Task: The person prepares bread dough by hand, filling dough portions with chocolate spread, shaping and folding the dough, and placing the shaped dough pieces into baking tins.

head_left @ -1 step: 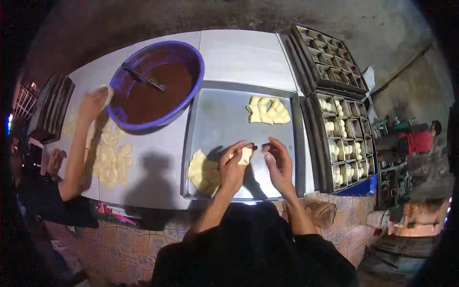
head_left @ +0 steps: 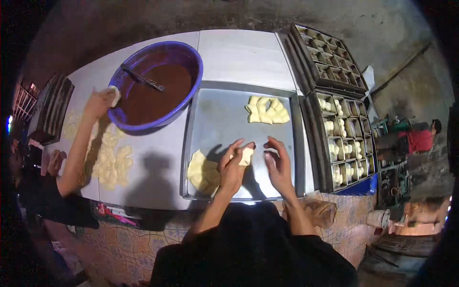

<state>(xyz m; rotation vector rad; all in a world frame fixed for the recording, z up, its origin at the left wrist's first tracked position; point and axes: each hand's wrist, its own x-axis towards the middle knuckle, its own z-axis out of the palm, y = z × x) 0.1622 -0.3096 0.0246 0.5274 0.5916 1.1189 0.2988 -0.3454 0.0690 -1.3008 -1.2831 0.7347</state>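
Observation:
My left hand (head_left: 231, 167) is closed around a small piece of pale dough (head_left: 246, 156), held above a large metal tray (head_left: 217, 107). To its right, my right hand (head_left: 279, 165) is empty, its fingers apart and slightly curled toward the dough without touching it. Inside the tray, a cluster of pale dough pieces (head_left: 267, 110) lies at the far right. Another pale dough mass (head_left: 202, 173) rests at the near left, partly hidden by my left hand and its shadow.
Left of the tray stands a purple basin (head_left: 165, 123) of brown filling, with a dark whisk-like tool (head_left: 143, 79) in it. A co-worker's hand (head_left: 99, 103) holds pale dough at its rim, above flattened dough pieces (head_left: 112, 162). Compartmented metal molds (head_left: 351, 143), many holding dough, stand right.
The co-worker's hand has moved slightly right, to the basin's rim, with its dough. My two hands have barely moved.

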